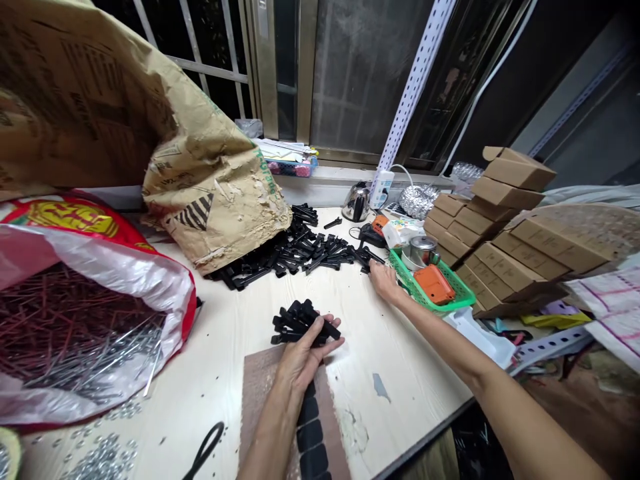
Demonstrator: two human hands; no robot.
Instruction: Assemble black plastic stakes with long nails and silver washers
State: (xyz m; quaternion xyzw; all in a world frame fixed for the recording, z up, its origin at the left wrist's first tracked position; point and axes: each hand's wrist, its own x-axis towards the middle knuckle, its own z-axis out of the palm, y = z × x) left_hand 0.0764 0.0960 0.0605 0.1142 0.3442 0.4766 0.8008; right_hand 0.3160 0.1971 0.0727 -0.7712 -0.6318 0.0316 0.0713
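Observation:
A bunch of slim black plastic pieces [293, 323] rests in my left hand [306, 355], thumb across the top and fingers beneath. Over to the right, my right hand [385, 283] reaches the near right end of a heap of similar black pieces [320, 251]. Its fingers are closed on a few of them, though the fingertips are partly hidden. Below my left hand lies a flat brown board [259, 387]. Dark rounded tabs [313, 437] run in a row along it, partly covered by my forearm.
A torn paper sack [220, 193] leans over the heap. At left, a red-and-white bag [180, 300] holds long metal nails or rods. A green basket [463, 298] stands by my right hand, with stacked cardboard boxes [505, 273] behind. Small metal bits [107, 457] lie at front left.

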